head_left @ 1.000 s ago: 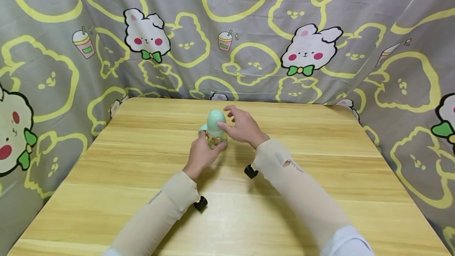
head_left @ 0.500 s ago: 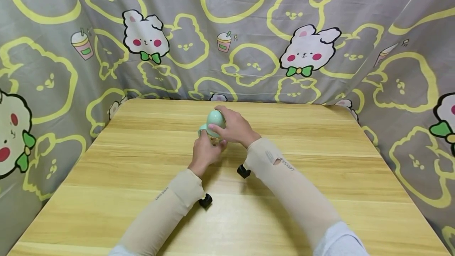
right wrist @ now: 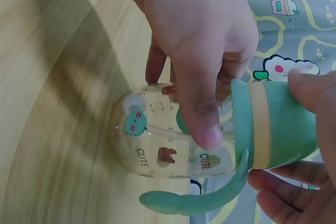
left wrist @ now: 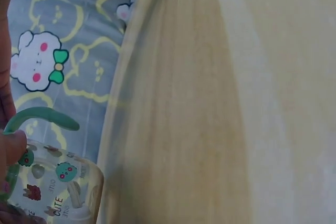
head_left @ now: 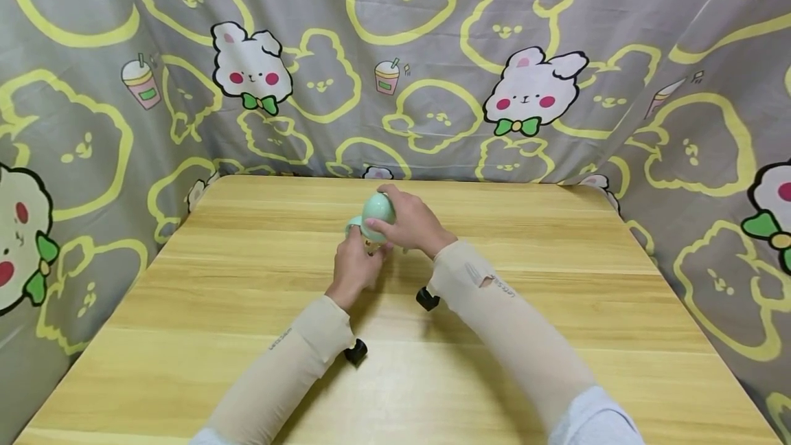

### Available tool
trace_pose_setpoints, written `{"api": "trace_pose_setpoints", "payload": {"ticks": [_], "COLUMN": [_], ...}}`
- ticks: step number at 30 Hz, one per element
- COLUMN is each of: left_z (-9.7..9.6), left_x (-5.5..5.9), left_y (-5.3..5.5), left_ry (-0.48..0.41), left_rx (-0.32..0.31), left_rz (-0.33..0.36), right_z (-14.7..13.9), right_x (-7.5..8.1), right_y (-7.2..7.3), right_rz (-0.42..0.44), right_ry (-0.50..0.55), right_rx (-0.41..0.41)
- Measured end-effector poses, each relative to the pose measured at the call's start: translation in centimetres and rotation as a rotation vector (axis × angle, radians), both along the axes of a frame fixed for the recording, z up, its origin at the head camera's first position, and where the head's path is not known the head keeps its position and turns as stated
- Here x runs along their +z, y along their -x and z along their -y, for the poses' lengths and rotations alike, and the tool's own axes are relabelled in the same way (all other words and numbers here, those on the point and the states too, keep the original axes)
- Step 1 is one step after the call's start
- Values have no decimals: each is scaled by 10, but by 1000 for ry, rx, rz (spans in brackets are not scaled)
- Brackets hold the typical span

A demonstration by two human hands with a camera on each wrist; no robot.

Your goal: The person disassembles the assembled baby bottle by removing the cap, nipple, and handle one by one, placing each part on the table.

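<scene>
A baby bottle (right wrist: 157, 153) with a clear, amber-tinted body and small cartoon prints is held near the far middle of the table. Its mint-green domed cap (head_left: 377, 211) is on top, above a cream ring (right wrist: 260, 124). A curved green handle (right wrist: 194, 203) sticks out from the collar. My left hand (head_left: 358, 263) grips the bottle's body, thumb across the prints in the right wrist view. My right hand (head_left: 417, 222) holds the cap, fingers and thumb on opposite sides. In the left wrist view, the bottle's lower body (left wrist: 63, 177) shows beside part of my left hand.
The wooden table (head_left: 247, 280) spreads around both forearms, and a grey curtain with rabbit prints (head_left: 334, 74) hangs along its back and sides. Small black wrist devices, one on the left (head_left: 355, 352) and one on the right (head_left: 428, 299), sit under the sleeves.
My right hand, with fingers spread beside the cap a second ago, has moved left and taken hold of it. Since half a second ago the cap has shifted slightly right.
</scene>
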State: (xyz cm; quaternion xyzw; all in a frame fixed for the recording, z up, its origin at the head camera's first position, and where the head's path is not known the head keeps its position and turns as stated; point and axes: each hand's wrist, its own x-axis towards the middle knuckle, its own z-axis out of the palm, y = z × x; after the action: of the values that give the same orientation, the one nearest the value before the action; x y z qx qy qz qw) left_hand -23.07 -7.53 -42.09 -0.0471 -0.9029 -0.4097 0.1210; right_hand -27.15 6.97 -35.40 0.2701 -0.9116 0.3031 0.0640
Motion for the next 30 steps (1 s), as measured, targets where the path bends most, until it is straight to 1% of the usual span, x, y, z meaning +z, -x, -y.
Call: {"api": "trace_pose_setpoints", "payload": {"ticks": [3, 5, 12, 14, 18, 20, 23, 26, 30], "left_z": [-1, -2, -2, 0, 2, 2, 0, -3, -9], "left_x": [3, 4, 6, 7, 11, 14, 18, 20, 20], "left_y": [0, 0, 0, 0, 0, 1, 2, 2, 3], "left_ry": [17, 24, 77, 92, 123, 131, 152, 193, 261], "left_rx": [-39, -63, -122, -156, -245, -289, -331, -336, -295], "left_rz": [-59, -83, -132, -134, -134, -145, -171, -215, -293], "right_z": [-7, -12, -28, -33, -42, -46, -50, -53, -55], "right_x": [3, 5, 9, 8, 6, 5, 4, 3, 0], "right_y": [-1, -2, -6, -7, -10, -11, -14, -16, -18], "right_rz": [-12, -16, 11, 25, 72, 92, 125, 157, 186], "right_ry": [-3, -4, 39, 60, 114, 140, 183, 216, 239], "right_rx": [3, 5, -21, -43, -91, -113, -133, -146, -156]}}
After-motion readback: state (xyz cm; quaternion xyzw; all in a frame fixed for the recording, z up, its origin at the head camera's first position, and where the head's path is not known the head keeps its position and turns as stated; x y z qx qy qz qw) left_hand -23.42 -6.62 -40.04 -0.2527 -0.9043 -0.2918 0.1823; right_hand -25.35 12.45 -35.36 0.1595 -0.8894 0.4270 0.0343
